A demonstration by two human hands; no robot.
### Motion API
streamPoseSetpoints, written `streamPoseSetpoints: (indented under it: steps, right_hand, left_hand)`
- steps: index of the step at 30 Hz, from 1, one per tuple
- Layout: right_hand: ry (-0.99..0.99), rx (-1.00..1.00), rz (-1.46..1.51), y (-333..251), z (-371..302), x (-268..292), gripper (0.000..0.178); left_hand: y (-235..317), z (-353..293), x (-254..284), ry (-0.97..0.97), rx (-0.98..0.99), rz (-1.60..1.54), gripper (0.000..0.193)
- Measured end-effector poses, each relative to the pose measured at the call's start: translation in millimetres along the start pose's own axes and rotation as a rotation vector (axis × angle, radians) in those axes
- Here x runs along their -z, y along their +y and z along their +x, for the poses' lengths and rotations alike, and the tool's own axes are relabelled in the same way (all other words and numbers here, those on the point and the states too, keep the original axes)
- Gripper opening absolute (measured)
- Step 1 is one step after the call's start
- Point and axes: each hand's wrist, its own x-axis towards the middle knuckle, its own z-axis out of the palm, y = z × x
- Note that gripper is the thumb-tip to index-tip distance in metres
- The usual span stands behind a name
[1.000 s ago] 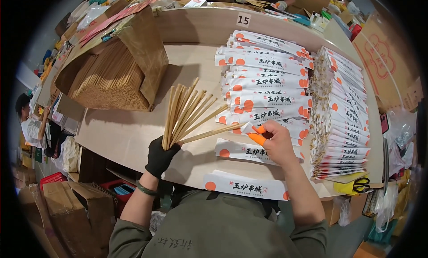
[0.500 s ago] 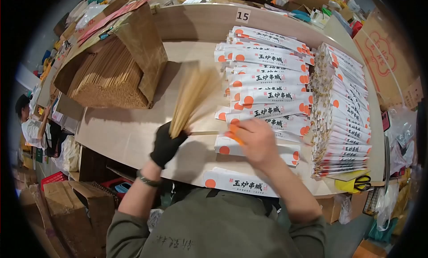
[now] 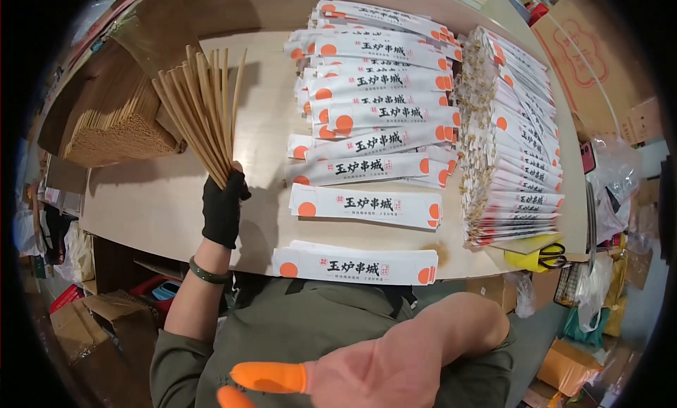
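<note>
A fanned bundle of wooden chopsticks (image 3: 201, 115) rises from my left hand (image 3: 224, 203), which wears a black fingerless-looking glove and is closed round their lower ends. Orange finger cots cover two fingertips of my right hand (image 3: 367, 376), held close in front of my torso. Those two digits are spread, and nothing shows between them; its other fingers are hidden. On the tabletop to the right of the chopsticks lie overlapping white paper sleeves (image 3: 395, 80) with orange dots. One separate sleeve stack (image 3: 367, 205) lies nearer, and another stack (image 3: 356, 263) sits at the front edge.
A big paper bag (image 3: 141, 38) of packed chopsticks (image 3: 123, 129) lies at the left. Filled sleeves (image 3: 518, 161) are piled high on the right, with black-handled scissors (image 3: 552, 256) beside yellow material at the corner. A cardboard box (image 3: 592, 62) stands beyond.
My right hand has drawn back from the sleeves toward my body. The left hand has moved left with its chopsticks, which are now spread apart. The view has shifted.
</note>
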Motion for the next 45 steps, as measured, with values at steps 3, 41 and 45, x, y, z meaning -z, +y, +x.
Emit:
streamPoseSetpoints:
  steps: [3,41,45]
  right_hand:
    - [0.082,-0.026,0.030,-3.2,2.7,-17.3,0.026]
    - [-0.212,-1.733,0.674,-20.0,-184.2,-52.6,0.013]
    - [-0.371,-1.069,0.295,-23.6,-166.8,-76.2,0.020]
  left_hand:
    - [-7.7,5.4,-11.1,0.033,-0.009,-0.003,0.010]
    - [36.2,-14.6,61.3,-0.294,-0.058,0.656,0.020]
    - [28.0,-13.7,26.9,-0.344,-0.148,0.483,0.027]
